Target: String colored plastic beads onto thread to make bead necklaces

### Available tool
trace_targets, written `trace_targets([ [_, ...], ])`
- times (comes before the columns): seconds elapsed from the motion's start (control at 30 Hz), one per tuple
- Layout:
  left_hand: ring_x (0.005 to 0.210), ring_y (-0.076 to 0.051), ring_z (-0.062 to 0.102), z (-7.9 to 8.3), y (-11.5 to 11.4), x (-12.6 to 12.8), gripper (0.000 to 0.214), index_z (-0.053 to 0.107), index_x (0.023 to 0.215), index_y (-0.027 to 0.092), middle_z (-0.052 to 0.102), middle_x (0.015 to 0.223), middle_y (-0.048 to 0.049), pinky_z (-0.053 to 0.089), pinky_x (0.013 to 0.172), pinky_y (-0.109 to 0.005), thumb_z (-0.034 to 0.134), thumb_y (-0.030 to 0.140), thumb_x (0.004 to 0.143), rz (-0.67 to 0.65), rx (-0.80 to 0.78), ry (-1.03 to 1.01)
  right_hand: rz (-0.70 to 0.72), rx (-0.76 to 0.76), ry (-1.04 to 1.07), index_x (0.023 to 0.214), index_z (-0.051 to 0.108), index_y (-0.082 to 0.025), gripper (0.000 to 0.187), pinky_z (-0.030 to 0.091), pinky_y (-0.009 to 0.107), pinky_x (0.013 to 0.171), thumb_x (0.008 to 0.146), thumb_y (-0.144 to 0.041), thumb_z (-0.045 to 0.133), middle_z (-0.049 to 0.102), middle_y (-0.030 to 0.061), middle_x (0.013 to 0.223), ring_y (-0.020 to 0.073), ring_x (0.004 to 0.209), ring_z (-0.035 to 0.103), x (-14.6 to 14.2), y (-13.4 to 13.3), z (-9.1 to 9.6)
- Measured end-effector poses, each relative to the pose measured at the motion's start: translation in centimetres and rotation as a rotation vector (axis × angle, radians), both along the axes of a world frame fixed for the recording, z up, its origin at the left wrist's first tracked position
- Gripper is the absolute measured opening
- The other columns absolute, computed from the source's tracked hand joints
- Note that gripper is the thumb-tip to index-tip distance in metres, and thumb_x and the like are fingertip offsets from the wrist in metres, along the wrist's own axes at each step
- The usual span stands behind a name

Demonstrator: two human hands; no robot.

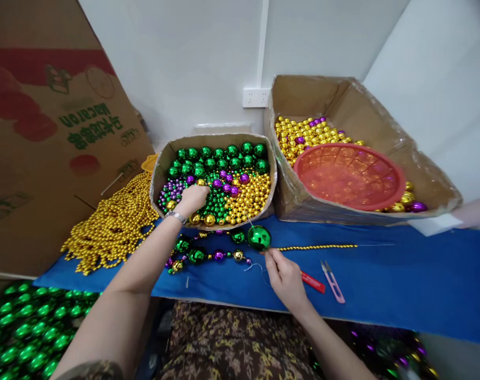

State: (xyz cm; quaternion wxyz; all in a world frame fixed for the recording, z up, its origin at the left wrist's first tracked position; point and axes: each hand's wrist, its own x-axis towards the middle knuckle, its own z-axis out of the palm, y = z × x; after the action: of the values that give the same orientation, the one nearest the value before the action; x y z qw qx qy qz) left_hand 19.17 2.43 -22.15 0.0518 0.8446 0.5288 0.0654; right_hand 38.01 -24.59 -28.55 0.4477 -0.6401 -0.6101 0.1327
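My left hand (195, 200), with a wristwatch, reaches into a cardboard box of loose beads (154, 195). Its fingers are curled down among small green and purple beads; whatever they pinch is hidden. In front of the box my right hand (285, 275) is closed at the lower edge of a large shiny green bead (259, 238). A thin thread or needle shows above that bead. Beside it lies a bead garland (197, 255) of green, purple and gold balls, its pale thread end (253, 265) lying loose.
Pink thread snips (333, 282) and a red tool (313, 282) lie on the blue cloth (382, 285). Gold bead strands (113, 221) are heaped left. A larger box (299, 203) holds beads and a red basket (350, 177). Another person's arm (477, 212) enters at right near white paper (435, 224).
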Motion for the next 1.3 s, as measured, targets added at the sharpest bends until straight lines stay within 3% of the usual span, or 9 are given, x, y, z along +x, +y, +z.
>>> trace_targets([
  [0.07,0.093,-0.033,0.064,0.0,-0.4,0.2,0.023,0.069,0.093,0.013,0.068,0.085,-0.0155,0.048,0.079,-0.042,0.054,0.01,0.077,0.009,-0.001,-0.059,0.003,0.0,-0.005,0.089,0.06,-0.02,0.026,0.042,0.022,0.057,0.099,-0.028,0.037,0.065,0.0013,0.064,0.014,0.055,0.061,-0.1,0.1,0.0],
  [0.17,0.086,-0.025,0.065,0.4,-2.5,0.6,0.025,0.066,0.104,0.014,0.069,0.087,-0.0127,0.05,0.072,-0.034,0.057,0.022,0.082,-0.022,-0.122,-0.445,0.017,-0.003,-0.003,0.086,0.059,-0.02,0.026,0.04,0.022,0.056,0.099,-0.028,0.038,0.065,0.0008,0.064,0.0135,0.055,0.061,-0.1,0.2,-0.1],
  [0.33,0.076,-0.014,0.065,0.9,-7.7,1.6,0.029,0.065,0.105,0.019,0.07,0.088,-0.0067,0.05,0.063,-0.023,0.065,0.035,0.081,-0.094,-0.801,-1.26,0.057,0.024,-0.022,0.082,0.056,-0.019,0.024,0.038,0.021,0.058,0.099,-0.023,0.039,0.066,0.0015,0.07,0.0119,0.058,0.061,-0.3,0.3,0.2],
  [0.4,0.074,-0.014,0.065,0.7,-9.2,2.0,0.028,0.066,0.101,0.018,0.07,0.084,-0.0061,0.05,0.061,-0.022,0.071,0.031,0.077,-0.068,-0.995,-1.412,0.057,0.029,-0.052,0.08,0.055,-0.019,0.025,0.038,0.021,0.057,0.098,-0.023,0.038,0.065,0.0014,0.07,0.0117,0.058,0.06,-0.4,0.2,0.4],
  [0.47,0.075,-0.014,0.066,0.4,-10.2,2.3,0.026,0.067,0.1,0.017,0.07,0.083,-0.006,0.051,0.061,-0.022,0.072,0.028,0.076,-0.069,-1.07,-1.471,0.051,0.028,-0.073,0.079,0.055,-0.019,0.025,0.037,0.022,0.057,0.098,-0.022,0.038,0.064,0.001,0.068,0.0113,0.056,0.058,-0.4,0.1,0.5],
  [0.73,0.076,-0.016,0.067,-0.2,-11.2,2.4,0.024,0.067,0.098,0.015,0.071,0.085,-0.0078,0.054,0.064,-0.024,0.071,0.03,0.079,-0.055,-1.116,-1.536,0.064,0.036,-0.079,0.079,0.053,-0.019,0.024,0.036,0.022,0.058,0.098,-0.02,0.039,0.061,0.0007,0.068,0.011,0.056,0.056,-0.2,0.0,0.3],
  [0.97,0.078,-0.015,0.066,-0.5,-11.9,2.3,0.025,0.069,0.097,0.017,0.07,0.084,-0.006,0.052,0.065,-0.023,0.071,0.034,0.079,-0.098,-1.001,-1.411,0.059,0.002,-0.109,0.08,0.054,-0.02,0.026,0.037,0.023,0.058,0.099,-0.023,0.036,0.064,0.0021,0.07,0.0126,0.058,0.06,-0.3,0.0,-0.2],
  [1.13,0.074,-0.013,0.061,-1.8,-13.8,2.8,0.026,0.072,0.096,0.016,0.07,0.088,-0.0054,0.049,0.064,-0.022,0.069,0.036,0.08,-0.214,-0.803,-1.068,0.01,-0.124,-0.101,0.1,0.055,-0.018,0.021,0.041,0.023,0.055,0.098,-0.028,0.036,0.067,0.0023,0.071,0.0157,0.059,0.064,-0.2,-0.3,-3.0],
  [1.3,0.078,-0.018,0.063,-5.1,-15.9,3.3,0.024,0.074,0.085,0.016,0.071,0.086,-0.0074,0.048,0.072,-0.027,0.061,0.037,0.085,-0.323,-0.619,-0.901,0.0,-0.203,-0.333,0.085,0.057,-0.019,0.018,0.047,0.024,0.059,0.093,-0.023,0.042,0.067,0.0066,0.082,0.0185,0.071,0.067,1.6,-1.7,-6.5],
])
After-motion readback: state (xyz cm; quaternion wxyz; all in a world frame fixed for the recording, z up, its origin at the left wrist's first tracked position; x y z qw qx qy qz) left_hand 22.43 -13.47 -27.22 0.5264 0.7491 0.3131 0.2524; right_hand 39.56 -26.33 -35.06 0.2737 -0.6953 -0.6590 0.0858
